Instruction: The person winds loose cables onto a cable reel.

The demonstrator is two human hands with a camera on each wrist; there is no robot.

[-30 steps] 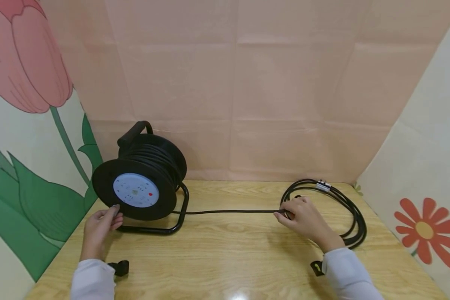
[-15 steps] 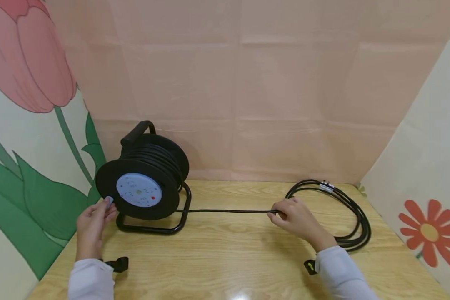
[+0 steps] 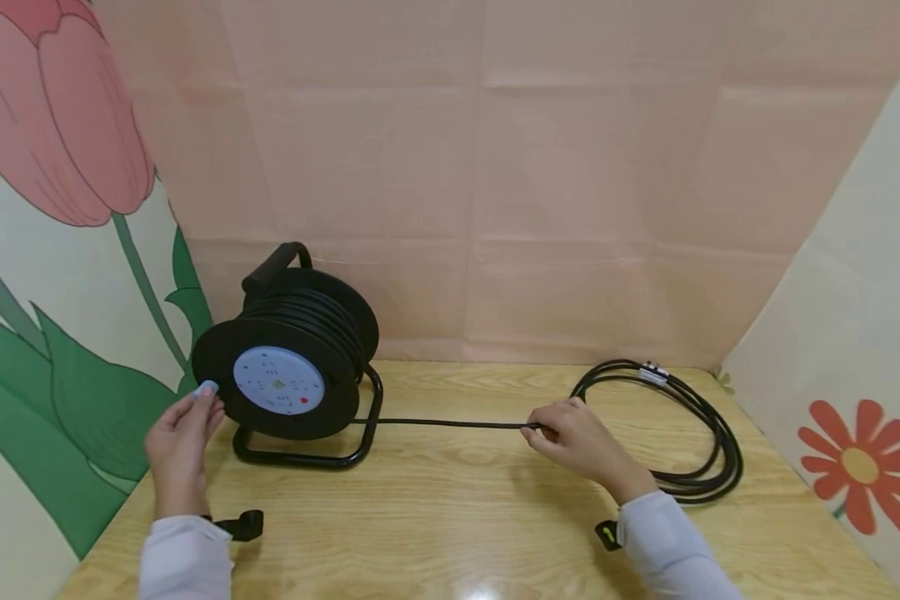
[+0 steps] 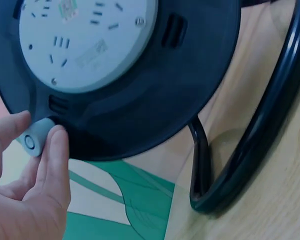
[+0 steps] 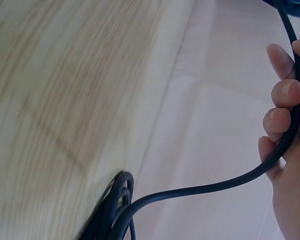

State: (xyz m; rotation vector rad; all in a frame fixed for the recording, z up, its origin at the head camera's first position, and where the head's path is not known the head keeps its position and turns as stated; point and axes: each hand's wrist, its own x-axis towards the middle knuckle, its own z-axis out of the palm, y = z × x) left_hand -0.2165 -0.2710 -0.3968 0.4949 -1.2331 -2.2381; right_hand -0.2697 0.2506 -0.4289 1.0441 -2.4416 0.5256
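Note:
A black cable reel (image 3: 285,358) stands on its tubular frame at the left of the table, with a pale blue socket plate on its near face. My left hand (image 3: 183,446) pinches the small grey-blue crank knob (image 4: 36,136) at the reel's rim between thumb and fingers. From the reel's underside a black cable (image 3: 450,423) runs almost straight to the right. My right hand (image 3: 581,442) grips this cable, its fingers curled round it in the right wrist view. Beyond that hand the cable passes into a loose coil (image 3: 723,433) lying on the table.
A white-bodied plug (image 3: 652,373) rests on top of the coil. Pink sheeting (image 3: 480,183) hangs behind the wooden table (image 3: 450,517). Flower-printed panels (image 3: 855,458) stand at both sides. A black strap shows at each wrist.
The crank knob has swung up and left along the reel's rim, my left hand moving with it. My right hand has shifted left toward the reel, still holding the cable.

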